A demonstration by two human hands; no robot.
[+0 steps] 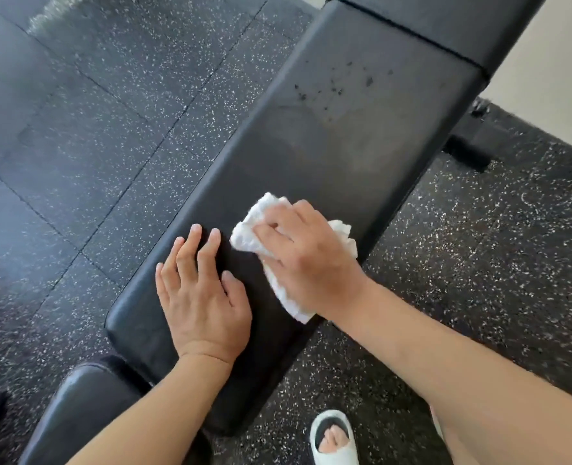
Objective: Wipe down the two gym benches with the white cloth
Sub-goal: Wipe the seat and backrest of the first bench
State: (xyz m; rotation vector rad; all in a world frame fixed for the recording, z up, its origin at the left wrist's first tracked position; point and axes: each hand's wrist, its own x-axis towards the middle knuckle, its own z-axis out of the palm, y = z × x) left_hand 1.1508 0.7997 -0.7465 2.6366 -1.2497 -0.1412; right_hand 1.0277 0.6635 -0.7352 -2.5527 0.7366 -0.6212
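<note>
Right hand (306, 253) presses the bunched white cloth (254, 229) onto the near half of the black bench pad (361, 139), fingers curled over it, gripping. Left hand (200, 297) lies flat on the pad at 9 o'clock from the cloth, fingers straight, slightly spread, bracing. Dark specks (336, 88) sit toward 1 o'clock, unwiped. Best: keep even pressure, stroke lengthwise toward the specks, overlap passes, cover the edges. Second bench not clearly identifiable.
</note>
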